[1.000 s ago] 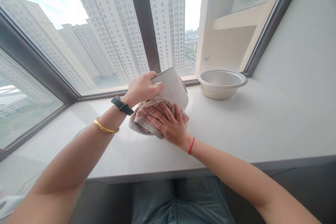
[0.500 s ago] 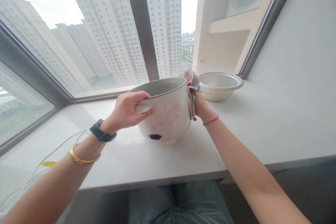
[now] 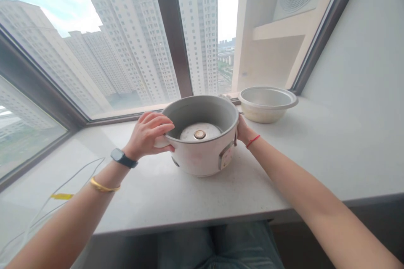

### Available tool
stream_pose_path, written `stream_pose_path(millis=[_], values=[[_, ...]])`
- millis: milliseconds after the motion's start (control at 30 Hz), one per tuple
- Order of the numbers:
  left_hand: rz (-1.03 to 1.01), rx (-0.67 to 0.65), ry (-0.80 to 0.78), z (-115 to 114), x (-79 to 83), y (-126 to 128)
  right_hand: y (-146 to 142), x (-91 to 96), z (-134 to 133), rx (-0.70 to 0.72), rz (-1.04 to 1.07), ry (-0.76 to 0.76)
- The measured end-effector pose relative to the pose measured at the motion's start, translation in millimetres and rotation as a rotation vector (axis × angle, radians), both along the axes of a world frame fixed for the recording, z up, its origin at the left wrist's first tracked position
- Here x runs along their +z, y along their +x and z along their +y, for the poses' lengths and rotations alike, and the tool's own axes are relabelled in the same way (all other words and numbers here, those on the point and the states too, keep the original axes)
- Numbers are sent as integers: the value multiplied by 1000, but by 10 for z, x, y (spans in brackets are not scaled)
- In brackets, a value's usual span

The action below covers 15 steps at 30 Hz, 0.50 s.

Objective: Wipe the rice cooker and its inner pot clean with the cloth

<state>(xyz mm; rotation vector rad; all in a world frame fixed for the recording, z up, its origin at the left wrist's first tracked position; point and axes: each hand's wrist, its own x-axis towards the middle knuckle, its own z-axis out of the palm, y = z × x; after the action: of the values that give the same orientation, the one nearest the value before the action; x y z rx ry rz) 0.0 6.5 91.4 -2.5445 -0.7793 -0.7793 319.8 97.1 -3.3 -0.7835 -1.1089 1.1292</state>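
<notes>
A white rice cooker body (image 3: 202, 157), lidless and without its inner pot, stands on the windowsill. Its grey inside shows a round heating plate (image 3: 199, 133) with a small central button. A control panel (image 3: 226, 156) faces front right. My left hand (image 3: 150, 132) is closed on the side handle, fingers over the rim and thumb below. At the opposite wall is my right hand (image 3: 242, 129), its fingers mostly hidden behind the cooker. Only scraps of the cloth (image 3: 224, 97) it holds peek out past the far rim.
On the sill at the right stands a wide-rimmed pale metal pot (image 3: 268, 107). A thin cord (image 3: 67, 183) with a yellow tag (image 3: 62, 196) lies at the left. Window frames (image 3: 176, 33) border the sill behind, and its front edge (image 3: 195, 223) is close to my legs.
The cooker has turned, bringing its control panel into view and the socket round to the left. It was tilted and now sits flatter, its inside visible. The cloth has gone mostly behind it.
</notes>
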Motion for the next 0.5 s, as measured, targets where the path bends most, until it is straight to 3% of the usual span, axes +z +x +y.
stream_pose_path(millis=[100,200,267,333,400,500], values=[[-19,129,-53,155,-97,-158,73,-52,-235,36,83,-70],[-76,279,-88,275,-148,-215,168,-114,-495,-48,133,-86],[-113,342,-112,336,-155,-222,301,-142,-636,-123,32,-103],[-127,354,-163,381,-151,-222,516,-144,-739,-251,-221,-65],[-131,348,-214,408,-150,-223,796,-124,-818,-336,-662,8],[-161,377,-196,430,-165,-227,1241,-111,-922,-243,-1389,-52]])
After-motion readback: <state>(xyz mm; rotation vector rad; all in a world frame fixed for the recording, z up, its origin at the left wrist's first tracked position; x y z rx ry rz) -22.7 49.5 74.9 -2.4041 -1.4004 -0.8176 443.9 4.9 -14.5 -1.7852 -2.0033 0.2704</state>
